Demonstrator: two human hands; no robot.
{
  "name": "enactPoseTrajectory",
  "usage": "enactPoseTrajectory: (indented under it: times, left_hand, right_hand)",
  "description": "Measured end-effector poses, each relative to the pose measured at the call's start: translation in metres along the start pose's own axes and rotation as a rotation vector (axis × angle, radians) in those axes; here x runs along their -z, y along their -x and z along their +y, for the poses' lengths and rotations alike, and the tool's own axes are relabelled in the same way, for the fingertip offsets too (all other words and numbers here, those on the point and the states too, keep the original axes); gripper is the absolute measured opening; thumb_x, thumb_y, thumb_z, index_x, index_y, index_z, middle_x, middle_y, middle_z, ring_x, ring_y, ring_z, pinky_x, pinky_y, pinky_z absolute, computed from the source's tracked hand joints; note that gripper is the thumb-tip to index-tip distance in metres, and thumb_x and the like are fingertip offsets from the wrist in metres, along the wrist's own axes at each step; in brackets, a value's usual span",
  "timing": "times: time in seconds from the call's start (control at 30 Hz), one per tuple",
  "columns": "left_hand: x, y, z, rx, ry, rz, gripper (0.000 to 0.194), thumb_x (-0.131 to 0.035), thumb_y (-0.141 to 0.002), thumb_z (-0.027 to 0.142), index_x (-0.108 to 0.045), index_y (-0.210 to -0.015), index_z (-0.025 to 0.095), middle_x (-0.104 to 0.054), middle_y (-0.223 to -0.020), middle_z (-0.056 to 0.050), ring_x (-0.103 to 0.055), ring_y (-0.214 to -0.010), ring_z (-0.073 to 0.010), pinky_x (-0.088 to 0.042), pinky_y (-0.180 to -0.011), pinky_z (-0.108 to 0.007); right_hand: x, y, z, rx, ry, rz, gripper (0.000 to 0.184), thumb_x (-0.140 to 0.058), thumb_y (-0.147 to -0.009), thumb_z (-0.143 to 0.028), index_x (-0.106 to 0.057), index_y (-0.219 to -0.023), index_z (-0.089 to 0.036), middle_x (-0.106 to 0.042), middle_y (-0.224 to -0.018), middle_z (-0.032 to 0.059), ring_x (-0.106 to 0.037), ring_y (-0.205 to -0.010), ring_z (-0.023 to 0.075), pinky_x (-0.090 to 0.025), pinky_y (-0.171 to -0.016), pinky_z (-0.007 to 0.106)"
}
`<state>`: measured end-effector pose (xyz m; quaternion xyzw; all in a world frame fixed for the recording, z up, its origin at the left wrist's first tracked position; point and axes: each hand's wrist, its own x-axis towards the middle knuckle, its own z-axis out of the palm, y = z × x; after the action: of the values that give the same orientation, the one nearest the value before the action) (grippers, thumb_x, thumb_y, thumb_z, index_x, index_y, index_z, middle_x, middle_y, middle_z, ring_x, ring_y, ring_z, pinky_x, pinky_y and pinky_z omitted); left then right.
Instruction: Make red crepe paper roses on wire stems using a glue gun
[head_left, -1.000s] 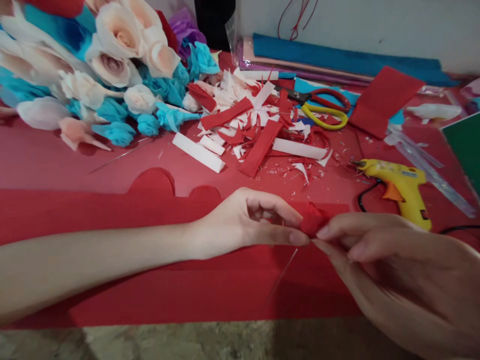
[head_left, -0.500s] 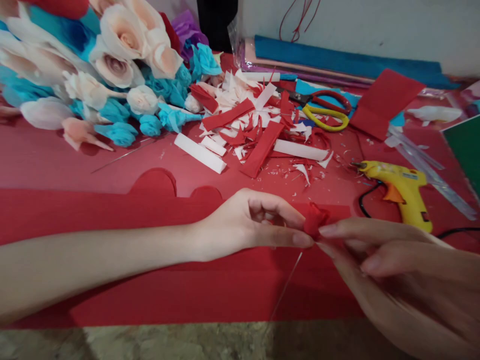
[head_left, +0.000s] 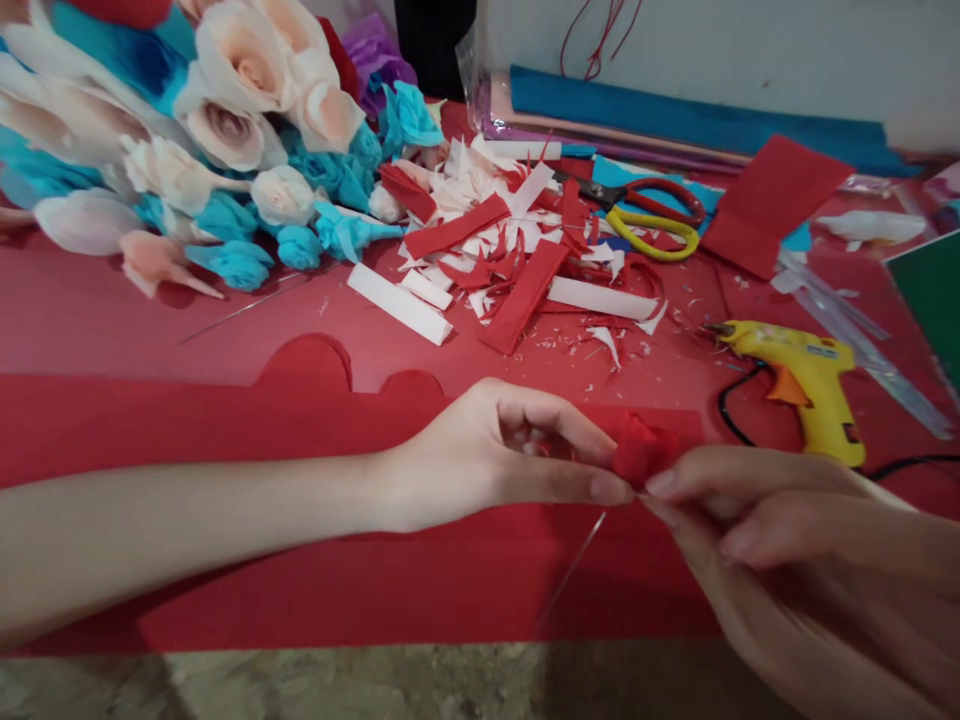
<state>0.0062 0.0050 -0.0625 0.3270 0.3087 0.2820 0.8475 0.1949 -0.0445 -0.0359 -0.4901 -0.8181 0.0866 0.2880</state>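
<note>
A small red crepe paper flower (head_left: 639, 448) is pinched between both hands near the table's front edge. My left hand (head_left: 517, 450) grips its left side between thumb and fingers. From the right, my right hand (head_left: 787, 540) pinches its lower right edge with thumb and forefinger. A thin wire (head_left: 576, 562) slants down and left beneath the flower; where its top end joins is hidden by my fingers. Large red paper (head_left: 300, 570) lies under my forearm, and red rounded paper pieces (head_left: 307, 365) show just behind it.
Paper flowers (head_left: 240, 60) pile up at the back left. Paper scraps (head_left: 487, 240) lie mid-table, with scissors (head_left: 652, 225) beside them. A yellow glue gun (head_left: 806, 370) and its black cord lie at right, near clear glue sticks (head_left: 870, 340). Folded paper (head_left: 697, 115) lies along the wall.
The red flower and my fingertips have shifted slightly right and down. More of the flower's red paper shows above my right fingertips. Both hands keep their hold.
</note>
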Motion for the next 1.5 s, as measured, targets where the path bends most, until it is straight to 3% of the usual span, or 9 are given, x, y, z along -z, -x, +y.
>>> enactPoseTrajectory:
  times: [0.23,0.37,0.47,0.53,0.6,0.83,1.0,1.23,1.5]
  left_hand:
    - [0.0,0.001,0.0,-0.003,0.026,-0.014,0.01,-0.071,-0.063,0.005,-0.067,-0.068,0.013,-0.067,-0.069,0.002,-0.06,-0.062,-0.0063,-0.045,-0.06,-0.015]
    - [-0.001,0.001,0.0,0.003,0.054,-0.019,0.011,-0.071,-0.063,0.004,-0.067,-0.067,0.013,-0.067,-0.069,0.002,-0.06,-0.063,-0.0054,-0.046,-0.06,-0.013]
    - [-0.002,0.0,0.001,-0.002,0.049,0.002,0.011,-0.071,-0.062,0.002,-0.067,-0.065,0.012,-0.067,-0.066,0.003,-0.059,-0.061,-0.0048,-0.045,-0.058,-0.013]
    - [-0.002,0.001,0.001,-0.005,0.04,0.012,0.011,-0.071,-0.062,0.003,-0.067,-0.065,0.012,-0.066,-0.066,0.003,-0.059,-0.061,-0.0054,-0.045,-0.058,-0.014]
    - [-0.002,0.001,0.001,-0.006,0.031,0.009,0.011,-0.071,-0.062,0.003,-0.067,-0.066,0.012,-0.067,-0.068,0.002,-0.059,-0.063,-0.0065,-0.046,-0.06,-0.015]
    - [-0.001,0.001,0.001,-0.006,0.042,-0.004,0.01,-0.071,-0.062,0.004,-0.067,-0.066,0.013,-0.067,-0.069,0.001,-0.06,-0.064,-0.0075,-0.045,-0.06,-0.017]
    - [-0.003,0.003,0.002,0.016,-0.004,0.035,0.009,-0.073,-0.061,0.008,-0.066,-0.064,0.013,-0.064,-0.066,0.001,-0.057,-0.062,-0.0089,-0.043,-0.06,-0.02]
    - [-0.003,0.002,0.002,0.0,-0.08,0.032,0.011,-0.074,-0.06,0.013,-0.065,-0.065,0.013,-0.061,-0.065,-0.001,-0.056,-0.066,-0.0128,-0.044,-0.062,-0.025]
    - [-0.003,0.006,0.001,-0.07,-0.194,0.046,0.011,-0.073,-0.063,0.017,-0.063,-0.067,0.013,-0.06,-0.068,-0.001,-0.053,-0.065,-0.0115,-0.042,-0.062,-0.025]
  right_hand:
    - [0.004,-0.01,-0.005,0.082,-0.071,-0.002,0.01,-0.052,-0.084,-0.029,-0.049,-0.076,-0.027,-0.065,-0.077,-0.0069,-0.064,-0.063,0.0071,-0.051,-0.053,0.012]
    - [0.009,-0.019,-0.01,-0.034,-0.076,0.105,0.02,-0.048,-0.088,-0.032,-0.046,-0.069,-0.025,-0.068,-0.075,-0.0085,-0.065,-0.059,0.007,-0.05,-0.049,0.01]
    - [0.009,-0.018,-0.009,0.031,-0.096,0.014,0.024,-0.043,-0.09,-0.033,-0.049,-0.068,-0.026,-0.068,-0.073,-0.0075,-0.066,-0.06,0.0092,-0.051,-0.049,0.013]
    - [0.007,-0.013,-0.005,0.109,-0.122,-0.086,0.016,-0.049,-0.087,-0.029,-0.051,-0.071,-0.027,-0.068,-0.074,-0.0081,-0.065,-0.06,0.0087,-0.051,-0.047,0.013]
    - [0.003,-0.006,-0.003,-0.026,-0.017,0.094,0.011,-0.052,-0.084,-0.03,-0.05,-0.074,-0.028,-0.066,-0.076,-0.0071,-0.063,-0.061,0.0087,-0.049,-0.048,0.017]
    - [0.002,-0.008,-0.006,-0.028,0.038,0.047,0.003,-0.054,-0.08,-0.029,-0.051,-0.08,-0.028,-0.063,-0.078,-0.0032,-0.06,-0.063,0.0117,-0.049,-0.054,0.024]
    - [0.005,-0.027,-0.011,0.064,0.115,0.138,0.008,-0.055,-0.076,-0.027,-0.057,-0.069,-0.024,-0.061,-0.06,-0.003,-0.057,-0.054,0.0094,-0.05,-0.054,0.02]
    - [0.007,-0.03,-0.008,0.091,0.06,0.061,0.008,-0.054,-0.076,-0.022,-0.059,-0.071,-0.023,-0.063,-0.063,-0.0027,-0.059,-0.052,0.0086,-0.049,-0.049,0.019]
    - [0.001,-0.025,-0.007,0.151,0.078,0.12,0.003,-0.057,-0.076,-0.019,-0.059,-0.077,-0.022,-0.064,-0.069,-0.006,-0.058,-0.057,0.0048,-0.046,-0.057,0.014]
